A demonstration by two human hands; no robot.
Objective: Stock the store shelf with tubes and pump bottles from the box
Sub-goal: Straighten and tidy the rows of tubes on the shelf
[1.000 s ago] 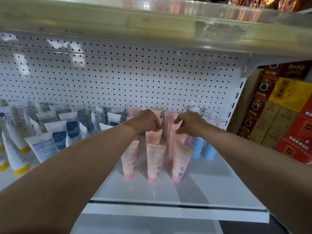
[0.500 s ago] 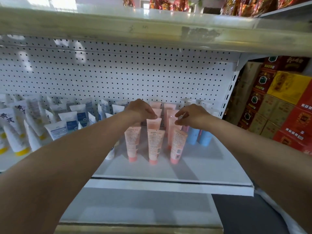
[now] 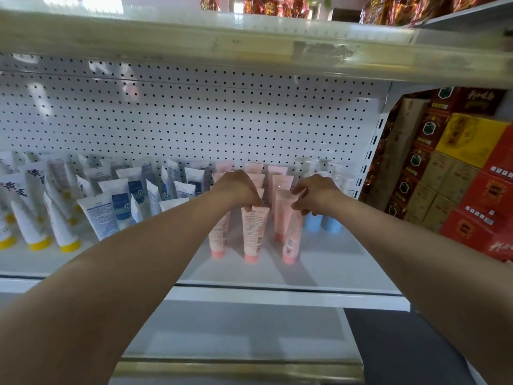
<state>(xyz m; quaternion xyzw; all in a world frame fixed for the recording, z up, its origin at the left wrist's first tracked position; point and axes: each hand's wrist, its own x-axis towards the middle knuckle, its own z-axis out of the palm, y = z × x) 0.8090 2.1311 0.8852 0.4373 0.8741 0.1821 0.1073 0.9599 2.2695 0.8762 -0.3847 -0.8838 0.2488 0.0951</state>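
Several pink tubes stand cap-down in rows on the white shelf (image 3: 327, 262). My left hand (image 3: 236, 187) reaches over them and pinches the top of the front middle pink tube (image 3: 254, 232). My right hand (image 3: 316, 194) pinches the top edge of the front right pink tube (image 3: 293, 234), which leans slightly. Another pink tube (image 3: 218, 234) stands at the front left of the group. Blue-bottomed pump bottles (image 3: 322, 222) stand just right of the tubes, partly hidden behind my right hand. The box is out of sight.
White tubes with blue labels (image 3: 119, 207) and white tubes with yellow caps (image 3: 33, 226) fill the shelf's left part. A pegboard back wall rises behind. Red and yellow cartons (image 3: 466, 173) are stacked to the right. Another shelf runs overhead, and a lower one lies below.
The view has pulled back and tilted down, showing the lower shelf. Both hands stay on the tops of the front pink tubes, shifted only slightly.
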